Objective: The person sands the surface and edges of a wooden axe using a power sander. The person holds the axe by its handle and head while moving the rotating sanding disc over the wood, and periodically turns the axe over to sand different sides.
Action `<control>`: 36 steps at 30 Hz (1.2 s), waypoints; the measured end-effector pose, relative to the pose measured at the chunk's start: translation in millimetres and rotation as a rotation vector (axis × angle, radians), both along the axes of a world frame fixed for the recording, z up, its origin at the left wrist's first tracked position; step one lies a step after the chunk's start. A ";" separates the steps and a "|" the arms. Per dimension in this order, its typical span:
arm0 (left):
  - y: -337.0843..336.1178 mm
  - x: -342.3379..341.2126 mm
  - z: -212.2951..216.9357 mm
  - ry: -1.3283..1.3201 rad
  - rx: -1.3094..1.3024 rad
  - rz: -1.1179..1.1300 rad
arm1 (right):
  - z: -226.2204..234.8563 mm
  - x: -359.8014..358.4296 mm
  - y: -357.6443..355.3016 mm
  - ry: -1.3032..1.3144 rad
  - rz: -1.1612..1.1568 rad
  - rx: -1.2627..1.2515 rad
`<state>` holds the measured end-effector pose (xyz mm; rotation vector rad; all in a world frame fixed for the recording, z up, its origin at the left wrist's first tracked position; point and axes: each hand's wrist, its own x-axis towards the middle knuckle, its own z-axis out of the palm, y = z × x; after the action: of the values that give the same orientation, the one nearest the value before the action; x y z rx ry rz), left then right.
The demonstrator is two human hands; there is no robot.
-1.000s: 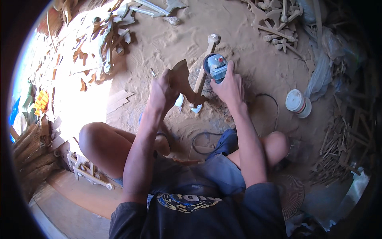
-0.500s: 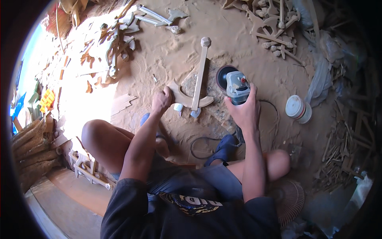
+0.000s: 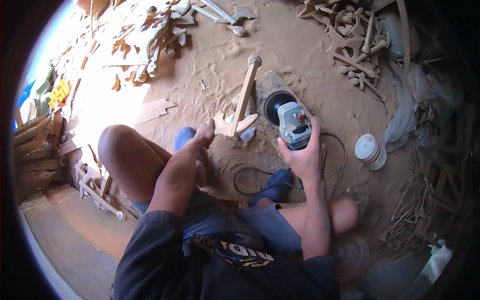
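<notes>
You sit over sandy ground, the wooden axe (image 3: pixel 243 102) in your left hand (image 3: pixel 205 133) and the grinder (image 3: pixel 294 122) in your right (image 3: pixel 306 157). A second ago the axe was turned up on edge, its broad blade tilted steeply and the dark disc (image 3: pixel 272 107) close against the shaft. Now the axe has been turned flatter, crescent toward you, knobbed end pointing away, and a gap of bare slab (image 3: pixel 270 82) shows between the shaft and the disc.

Your left fingers are closed on the crescent's left tip; your right hand is wrapped around the grinder's body, the disc facing the axe. The axe lies left of the disc, by the slab's left edge; whether it rests there or hangs from your grip, you cannot tell from this angle. Nor does the view show whether the disc is spinning.

For the sanding, the change appears to mean a break in contact: the shaft seems free of the disc, leaving room to present a different face. A pale scrap (image 3: pixel 247 134) lies just below the crescent, and the cord (image 3: pixel 237 180) loops near your blue sandal (image 3: pixel 275 187), well apart from the disc.
</notes>
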<state>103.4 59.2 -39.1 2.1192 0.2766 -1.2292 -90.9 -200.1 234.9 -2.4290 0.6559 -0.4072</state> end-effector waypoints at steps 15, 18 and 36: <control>3.8 -1.5 24.5 -0.156 -0.019 -0.102 | -8.2 44.4 79.6 0.328 0.354 -0.183; 2.4 0.9 12.3 -0.145 -0.032 -0.114 | -12.7 42.3 84.7 0.329 0.344 -0.212; 2.8 -6.1 3.8 -0.489 -0.089 -0.424 | -19.6 42.6 109.7 0.384 0.303 -0.300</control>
<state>97.3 62.0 -35.3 2.3864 -0.4538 -0.8709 -48.3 -90.3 215.4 -2.8703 0.3877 0.0973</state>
